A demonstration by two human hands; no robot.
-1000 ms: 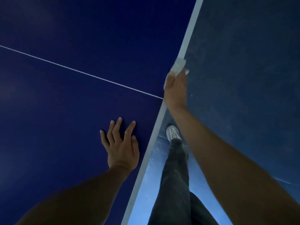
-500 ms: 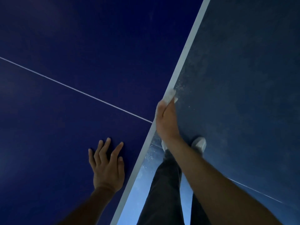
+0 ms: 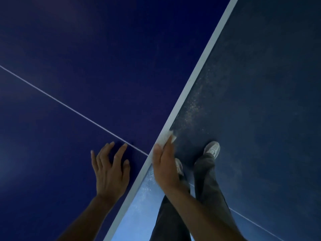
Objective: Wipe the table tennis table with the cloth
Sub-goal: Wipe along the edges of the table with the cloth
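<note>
Step in hand: wiping the table tennis table [image 3: 90, 66] along its white edge band [image 3: 199, 75]. right hand [image 3: 165, 167] grips the white cloth [image 3: 165, 137] against the band, cloth at the hand's 12 o'clock. left hand [image 3: 111, 173], at the right hand's 9 o'clock, lies flat on the blue top with fingers spread. Next move, as I judge it: slide the cloth along the band, keeping pressure.

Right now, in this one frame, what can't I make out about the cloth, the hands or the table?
Head view only:
cloth: only a white corner shows; the right hand covers the rest.
Right hand: whether it pinches or just presses the cloth is hidden by its own back.
table: ends cut off by the frame.
near shoe: mostly behind the right hand.
</note>
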